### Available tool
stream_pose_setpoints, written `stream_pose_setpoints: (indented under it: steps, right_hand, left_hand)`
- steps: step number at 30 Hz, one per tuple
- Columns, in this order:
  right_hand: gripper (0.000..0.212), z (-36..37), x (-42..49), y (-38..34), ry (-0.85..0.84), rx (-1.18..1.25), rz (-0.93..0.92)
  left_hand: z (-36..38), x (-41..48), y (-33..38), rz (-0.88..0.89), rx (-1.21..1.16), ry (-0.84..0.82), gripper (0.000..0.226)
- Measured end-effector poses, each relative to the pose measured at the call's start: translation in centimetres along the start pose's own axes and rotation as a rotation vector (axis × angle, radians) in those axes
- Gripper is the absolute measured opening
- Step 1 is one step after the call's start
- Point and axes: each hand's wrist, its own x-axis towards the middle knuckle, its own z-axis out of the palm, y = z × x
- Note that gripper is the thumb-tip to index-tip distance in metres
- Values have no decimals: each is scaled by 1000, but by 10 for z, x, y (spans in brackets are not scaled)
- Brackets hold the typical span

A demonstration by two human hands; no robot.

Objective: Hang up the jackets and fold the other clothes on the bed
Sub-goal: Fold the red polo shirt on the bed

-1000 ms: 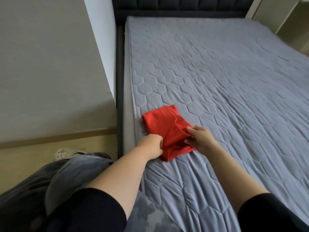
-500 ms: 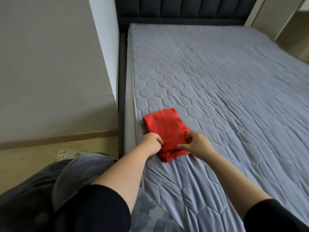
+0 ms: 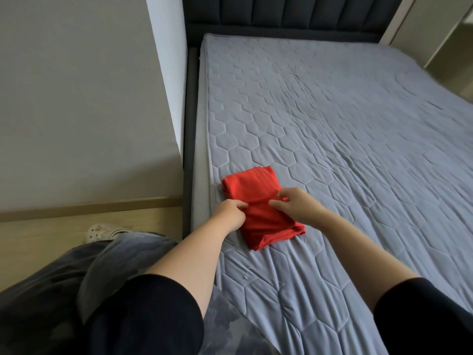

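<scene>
The folded red cloth [image 3: 252, 187] lies flat on the bed [image 3: 345, 129], close to its left edge and well short of the headboard [image 3: 281, 14]. It sits right between the two hands: the left grip [image 3: 230, 213] is at the packet's left side, the right grip [image 3: 298, 206] on its right half, and both touch it about midway along its length.

The left corner of the cloth nearly reaches the mattress seam. Past that seam come the dark bed frame [image 3: 188, 149] and, tight against it, the wall [image 3: 76, 98], so there is little room on that side. To the right and towards the headboard the grey quilted cover stretches wide and bare. Near the person, the quilt is rumpled.

The left grip's fingers are curled in and pinch the cloth's left edge. The right grip's thumb and forefinger are drawn together on a raised fold of the top layer, with the other fingers loosely bent behind.

A pale slipper [image 3: 102, 231] shows on the floor [image 3: 38, 226].
</scene>
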Motion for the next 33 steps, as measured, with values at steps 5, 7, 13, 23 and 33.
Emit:
stream_pose_setpoints:
  steps: [5,7,13,23,33]
  right_hand:
    - [24,-19,0,-1,-354,-114,94]
    - [22,-19,0,3,-385,-134,124]
    - [21,-6,1,14,-217,549,285]
    - [27,-2,19,7,-72,443,381]
    - [26,2,17,1,-23,182,330]
  left_hand:
    - [-1,-1,-3,5,76,-46,49]
    - [-1,-1,-3,24,107,-63,47]
    - [0,-17,5,252,365,107,13]
    - [32,-29,0,396,946,149,48]
    - [39,-38,-4,416,936,244,36]
